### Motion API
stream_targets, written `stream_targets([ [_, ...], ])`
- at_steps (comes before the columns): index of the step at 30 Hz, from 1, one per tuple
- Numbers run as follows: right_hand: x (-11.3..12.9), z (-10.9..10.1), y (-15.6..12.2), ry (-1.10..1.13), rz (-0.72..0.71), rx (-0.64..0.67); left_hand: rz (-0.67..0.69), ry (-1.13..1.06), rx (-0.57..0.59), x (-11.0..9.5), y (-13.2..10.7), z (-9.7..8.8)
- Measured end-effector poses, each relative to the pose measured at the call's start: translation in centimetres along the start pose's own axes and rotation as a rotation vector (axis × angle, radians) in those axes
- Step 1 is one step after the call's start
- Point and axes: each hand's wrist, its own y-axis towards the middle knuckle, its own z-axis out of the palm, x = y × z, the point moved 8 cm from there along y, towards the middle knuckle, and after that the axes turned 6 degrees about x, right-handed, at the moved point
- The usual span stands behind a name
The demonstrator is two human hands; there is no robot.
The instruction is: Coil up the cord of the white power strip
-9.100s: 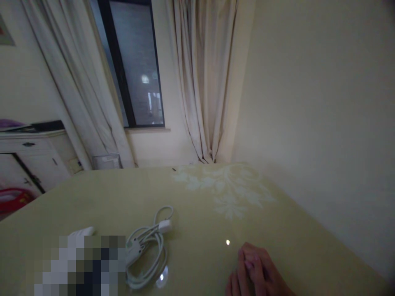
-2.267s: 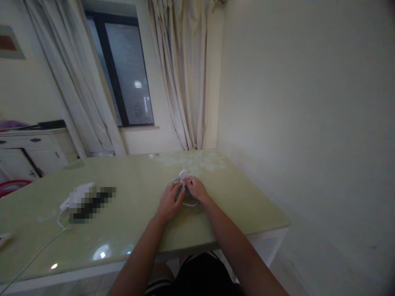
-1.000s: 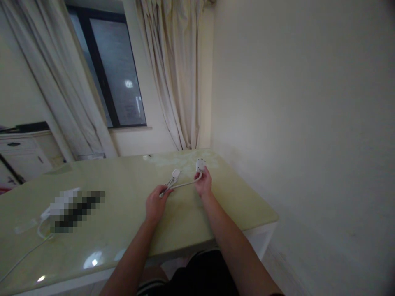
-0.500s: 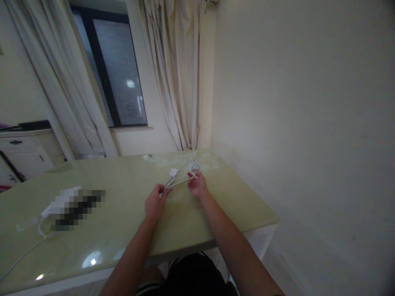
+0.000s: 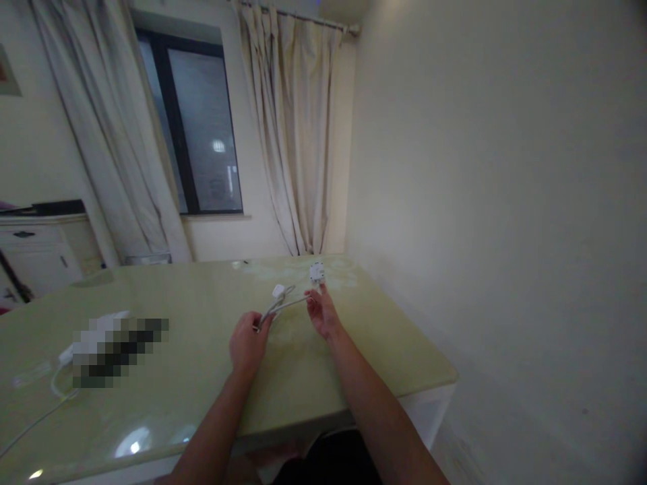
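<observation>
Several folded loops of a white cable are pinched in my left hand, above the pale green tabletop. A white plug sticks out from the far end of the loops. One stretch of cable runs across to my right hand, whose fingers are closed on it near a white power strip head with sockets. That head stands just beyond my right fingertips. Whether it rests on the table, I cannot tell.
A pale green table spreads before me, its right edge near a bare wall. On the left lie a white object and a dark one, both blurred out, with a thin cable running toward the front. Curtains hang behind.
My left hand has shifted slightly left and nearer, and the loops tilt lower. My right hand still holds the cable, with the power strip head now turned more face-on. The view has tipped up a little.
</observation>
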Motion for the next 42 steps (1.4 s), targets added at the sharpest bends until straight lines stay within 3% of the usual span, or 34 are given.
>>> stream_targets([
  [6, 1.4, 1.2, -0.7, -0.178, -0.178, 0.012, 0.059, 0.06, -0.006, 0.0, -0.1, 0.0],
  [15, 2.2, 2.3, -1.5, -0.459, -0.323, -0.024, 0.062, 0.083, -0.025, -0.5, -0.5, -0.5],
  [20, 1.6, 3.3, -2.0, -0.567, -0.372, 0.042, 0.036, 0.05, -0.043, -0.3, -0.6, -0.3],
  [25, -0.1, 3.5, -2.2, -0.645, -0.337, 0.066, 0.17, 0.021, 0.016, -1.6, -0.8, 0.3],
  [31, -1.7, 3.6, -2.2, -0.648, -0.273, 0.106, 0.175, -0.068, 0.14, -1.8, -1.0, 1.3],
  [37, -1.4, 3.2, -1.8, -0.505, -0.282, 0.05, 0.1, -0.136, 0.071, -1.7, -0.8, 0.7],
  [42, -0.6, -0.1, -0.7, -0.307, -0.177, -0.174, -0.027, -0.249, -0.041, 0.3, 0.0, -0.8],
])
